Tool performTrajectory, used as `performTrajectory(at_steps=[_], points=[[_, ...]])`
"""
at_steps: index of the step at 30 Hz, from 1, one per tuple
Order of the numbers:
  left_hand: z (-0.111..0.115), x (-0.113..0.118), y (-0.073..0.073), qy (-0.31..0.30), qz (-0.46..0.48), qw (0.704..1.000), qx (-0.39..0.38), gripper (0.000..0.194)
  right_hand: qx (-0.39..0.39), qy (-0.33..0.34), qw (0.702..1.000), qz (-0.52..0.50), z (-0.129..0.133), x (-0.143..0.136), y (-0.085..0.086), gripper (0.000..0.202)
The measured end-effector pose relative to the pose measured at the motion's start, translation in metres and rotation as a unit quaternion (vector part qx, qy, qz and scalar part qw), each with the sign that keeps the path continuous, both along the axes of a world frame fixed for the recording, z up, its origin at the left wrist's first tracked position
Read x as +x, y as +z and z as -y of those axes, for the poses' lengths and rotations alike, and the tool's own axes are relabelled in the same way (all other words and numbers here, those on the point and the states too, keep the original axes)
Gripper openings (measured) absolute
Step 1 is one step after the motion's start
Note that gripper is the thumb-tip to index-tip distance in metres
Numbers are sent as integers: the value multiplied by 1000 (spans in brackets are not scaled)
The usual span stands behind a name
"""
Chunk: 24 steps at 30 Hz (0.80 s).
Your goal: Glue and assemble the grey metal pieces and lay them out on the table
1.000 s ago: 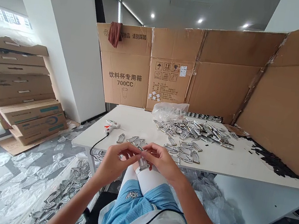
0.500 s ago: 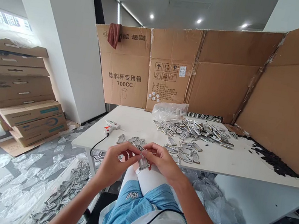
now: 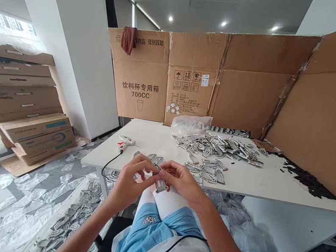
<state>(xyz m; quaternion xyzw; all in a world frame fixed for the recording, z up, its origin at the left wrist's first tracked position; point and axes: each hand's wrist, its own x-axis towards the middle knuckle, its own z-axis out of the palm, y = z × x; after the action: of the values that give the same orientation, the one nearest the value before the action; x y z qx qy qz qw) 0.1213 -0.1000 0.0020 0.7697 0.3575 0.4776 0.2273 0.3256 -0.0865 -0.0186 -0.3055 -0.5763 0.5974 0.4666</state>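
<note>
Compared with half a second ago, the left hand (image 3: 131, 180) sits a little higher at the knuckles and now covers more of a loose piece on the table behind it, while the right hand (image 3: 184, 184) is almost unchanged and the held metal piece (image 3: 162, 186) differs only slightly in tilt. Both hands meet above the lap, just in front of the near edge of the white table (image 3: 261, 182). The left thumb and forefinger are nearly closed, pinching the upper end of the piece; the right thumb and fingers are curled in on its other side, gripping it too, though the exact contact there is hidden. The lower, framed end hangs free below the fingertips

Step in hand, as far as one can judge: close fingertip work on the upper end of this one piece, where any smaller part is too small to tell. The next move seems to call for a steady right grip and a light, precise left pinch. Similar pieces lie in a near cluster (image 3: 209, 169) and a larger heap (image 3: 222, 147) behind it; a glue gun (image 3: 124, 143) rests untouched at the table's left, and black strips (image 3: 310, 182) lie at the right
</note>
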Motion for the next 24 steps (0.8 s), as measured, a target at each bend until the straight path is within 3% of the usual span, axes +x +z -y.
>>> performTrajectory(at_steps=[5, 8, 11, 15, 19, 24], points=[[-2, -2, -2, -25, 69, 989, -130, 38, 46, 7, 999, -12, 6, -3, 4, 39], [-3, -2, 0, -58, 95, 967, -228, 36, 78, -10, 997, 1, 12, -5, 7, 41], [-3, -1, 3, -34, 144, 950, -276, 39, 175, -72, 980, 65, 18, -8, 8, 37], [-3, -1, 3, -6, 176, 937, -302, 40, 354, -149, 894, 229, 24, -14, 7, 16], [-5, 0, 0, -18, 172, 935, -310, 39, 454, -217, 810, 299, 25, -19, 3, 12], [-5, -1, 3, -42, 120, 938, -322, 40, 493, -268, 766, 313, 13, -8, -1, 4]])
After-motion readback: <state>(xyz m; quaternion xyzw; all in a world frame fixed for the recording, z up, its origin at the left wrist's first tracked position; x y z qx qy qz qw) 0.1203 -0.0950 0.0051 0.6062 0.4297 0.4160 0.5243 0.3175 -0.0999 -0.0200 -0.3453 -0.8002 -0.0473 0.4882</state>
